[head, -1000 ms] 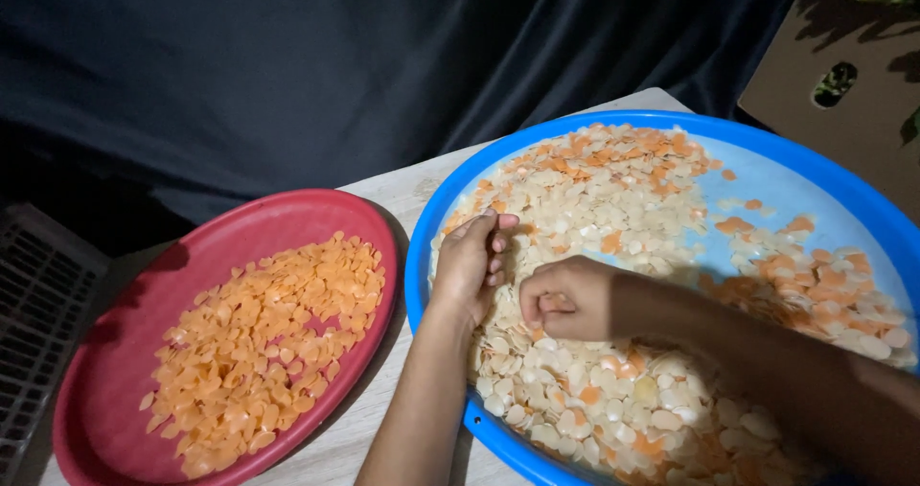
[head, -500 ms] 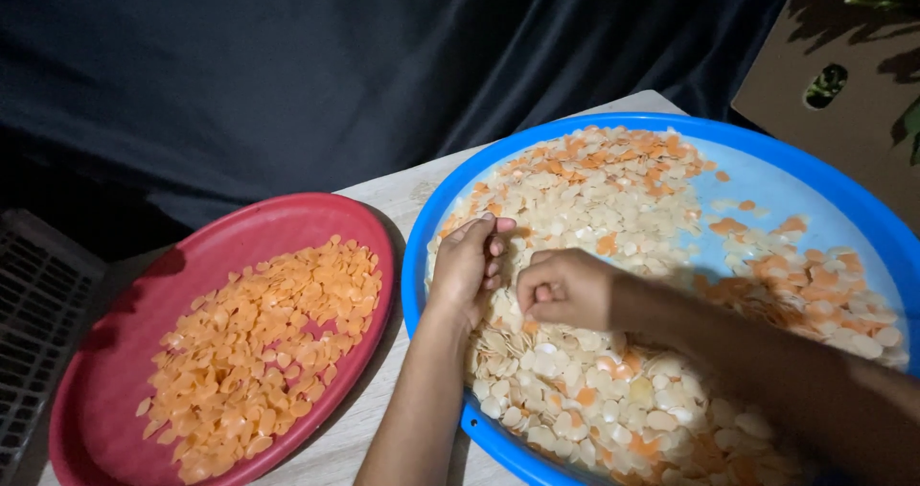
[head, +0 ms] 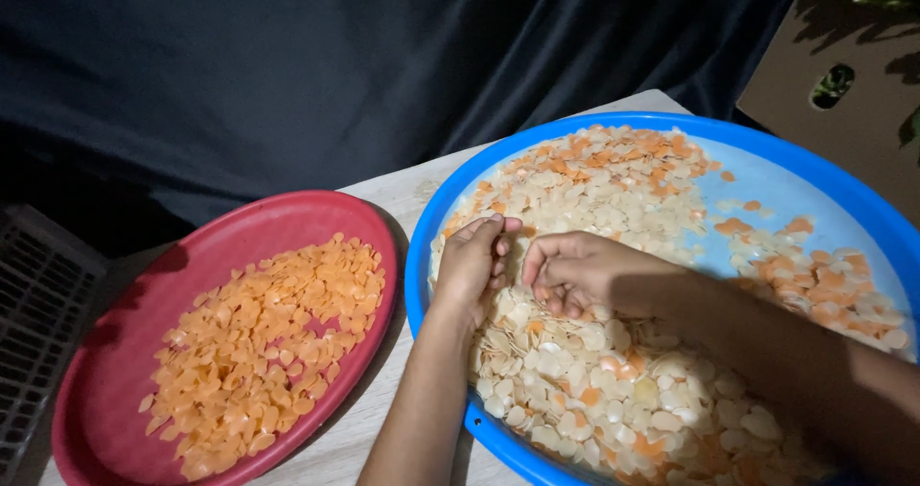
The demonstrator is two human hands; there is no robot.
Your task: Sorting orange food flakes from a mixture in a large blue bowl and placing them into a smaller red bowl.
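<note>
Mixed chips [head: 613, 390] are sorted in blue basin [head: 815, 174], centre frame | left hand [head: 474, 261], right hand [head: 575, 270]: fingers curled, contents hidden | orange chips [head: 259, 337] best pinched singly, red tray [head: 125, 352] kept pure.

blue basin [head: 767, 174]: bright blue all over, with a paler sky blue on the bare inner bottom
chips in the basin [head: 613, 390]: mostly cream white, with orange ones mixed between them; more orange shows at the far edge and at the right side
red tray [head: 278, 218]: deep red with a little pink tone, plain, no pattern
chips on the tray [head: 254, 342]: all orange, light and even in colour
table [head: 402, 191]: pale beige with a faint grain
cloth behind [head: 287, 74]: very dark navy, nearly black
cardboard box [head: 853, 93]: brown
crate [head: 34, 328]: grey, with a grid pattern
</note>
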